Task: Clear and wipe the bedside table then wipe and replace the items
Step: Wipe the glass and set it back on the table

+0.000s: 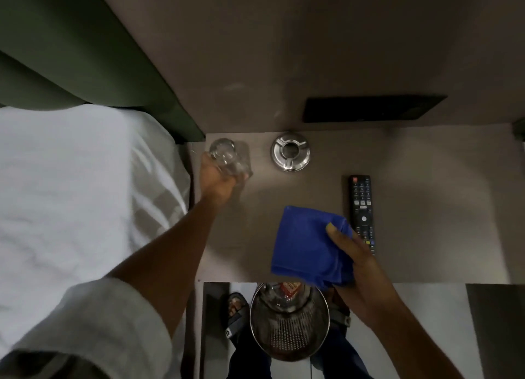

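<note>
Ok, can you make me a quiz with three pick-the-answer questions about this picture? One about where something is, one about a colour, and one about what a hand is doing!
1. Where is the remote?
A. On the bed
B. On the bedside table, right of the ashtray
C. In the bin

2. What colour is the cloth?
A. Blue
B. Yellow
C. White

3. What is the left hand doing?
A. Resting flat on the bed
B. Pressing remote buttons
C. Gripping the clear glass

Answers:
1. B, the remote lies on the bedside table, to the right of the metal ashtray.
2. A, the cloth held in the right hand is bright blue.
3. C, its fingers wrap the glass at the table's back left corner.
</note>
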Demonstrator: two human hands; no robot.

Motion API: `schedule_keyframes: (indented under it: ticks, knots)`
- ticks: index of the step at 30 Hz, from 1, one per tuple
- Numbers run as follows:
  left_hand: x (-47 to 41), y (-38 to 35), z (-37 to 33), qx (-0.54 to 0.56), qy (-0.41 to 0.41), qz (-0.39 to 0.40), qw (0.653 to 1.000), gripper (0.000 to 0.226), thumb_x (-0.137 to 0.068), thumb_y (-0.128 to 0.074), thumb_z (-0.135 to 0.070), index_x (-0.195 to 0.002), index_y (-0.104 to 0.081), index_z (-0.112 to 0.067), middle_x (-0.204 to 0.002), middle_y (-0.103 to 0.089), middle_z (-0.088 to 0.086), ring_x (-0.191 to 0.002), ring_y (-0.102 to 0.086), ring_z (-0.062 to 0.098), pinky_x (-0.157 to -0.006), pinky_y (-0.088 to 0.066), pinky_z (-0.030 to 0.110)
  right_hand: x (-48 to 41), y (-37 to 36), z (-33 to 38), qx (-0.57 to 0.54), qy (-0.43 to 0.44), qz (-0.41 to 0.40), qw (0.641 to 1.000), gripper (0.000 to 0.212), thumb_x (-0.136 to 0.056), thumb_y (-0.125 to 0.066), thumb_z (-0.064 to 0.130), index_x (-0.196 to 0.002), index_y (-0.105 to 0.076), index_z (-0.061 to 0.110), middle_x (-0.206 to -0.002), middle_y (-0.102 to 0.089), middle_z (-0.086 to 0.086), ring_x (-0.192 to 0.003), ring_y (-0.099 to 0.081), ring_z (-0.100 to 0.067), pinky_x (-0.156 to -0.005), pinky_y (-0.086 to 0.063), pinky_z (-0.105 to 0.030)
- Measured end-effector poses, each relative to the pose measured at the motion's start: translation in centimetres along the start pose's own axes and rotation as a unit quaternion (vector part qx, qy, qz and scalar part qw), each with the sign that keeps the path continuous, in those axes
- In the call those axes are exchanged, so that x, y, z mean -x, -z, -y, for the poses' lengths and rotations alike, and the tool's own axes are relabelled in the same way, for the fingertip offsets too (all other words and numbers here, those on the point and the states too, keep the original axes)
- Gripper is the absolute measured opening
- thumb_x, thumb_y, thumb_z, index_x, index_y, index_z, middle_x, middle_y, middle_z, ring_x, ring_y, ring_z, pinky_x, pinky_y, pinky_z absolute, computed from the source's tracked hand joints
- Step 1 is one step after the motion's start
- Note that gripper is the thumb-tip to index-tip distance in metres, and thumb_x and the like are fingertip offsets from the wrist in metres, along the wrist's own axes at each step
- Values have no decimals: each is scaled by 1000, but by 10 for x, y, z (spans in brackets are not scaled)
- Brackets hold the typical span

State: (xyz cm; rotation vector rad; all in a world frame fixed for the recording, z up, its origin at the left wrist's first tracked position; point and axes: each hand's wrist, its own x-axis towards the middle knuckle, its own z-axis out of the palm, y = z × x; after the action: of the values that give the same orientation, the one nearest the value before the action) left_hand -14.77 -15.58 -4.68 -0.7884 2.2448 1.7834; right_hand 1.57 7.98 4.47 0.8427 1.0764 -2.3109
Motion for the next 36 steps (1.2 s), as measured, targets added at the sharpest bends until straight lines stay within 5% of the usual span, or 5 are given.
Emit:
schedule_keyframes:
  ticks: [5,15,20,25,36]
  knots:
    - [-26,-10,18,-281,-77,-32,956,52,-73,-84,-23,-111,-48,-30,-112,-59,10,-97,-60,16,-88,-50,25,-6,14,-7,22,-12,-10,1000,43,-64,-78,9,-101,-73,29,-111,-73,-3,-101,-70,-28,-72,-60,-36]
    - [48,-20,18,-122,-126,-159,971,75,-74,-78,-22,-139,-44,-5,-136,-51,19,-125,-51,34,-108,-44,43,-3,43,-13,-23,-15,-131,991,56,-64,-72,9,-120,-62,11,-119,-68,-13,-100,-69,-30,-75,-59,-43]
    - [152,-70,24,-101,9,125,987,47,-77,-68,-61,-117,-47,-48,-91,-66,-26,-85,-68,-4,-64,-49,8,-1,70,4,7,-21,-143,990,58,-63,-74,13,-119,-61,7,-118,-68,-16,-102,-67,-34,-77,-56,-43]
    - [203,-144,42,-6,105,247,963,72,-77,-81,-27,-134,-39,-32,-109,-71,7,-94,-73,14,-75,-60,29,13,132,29,64,20,-226,972,56,-69,-81,12,-118,-54,18,-104,-71,-6,-88,-71,-25,-61,-58,-30]
    - [303,-368,39,-225,-99,418,874,38,-98,-49,-8,-135,-53,-10,-142,-52,15,-126,-52,33,-106,-43,47,49,317,87,521,225,-459,683,10,-86,-60,10,-96,-61,13,-116,-47,-16,-90,-46,-18,-79,-41,-28]
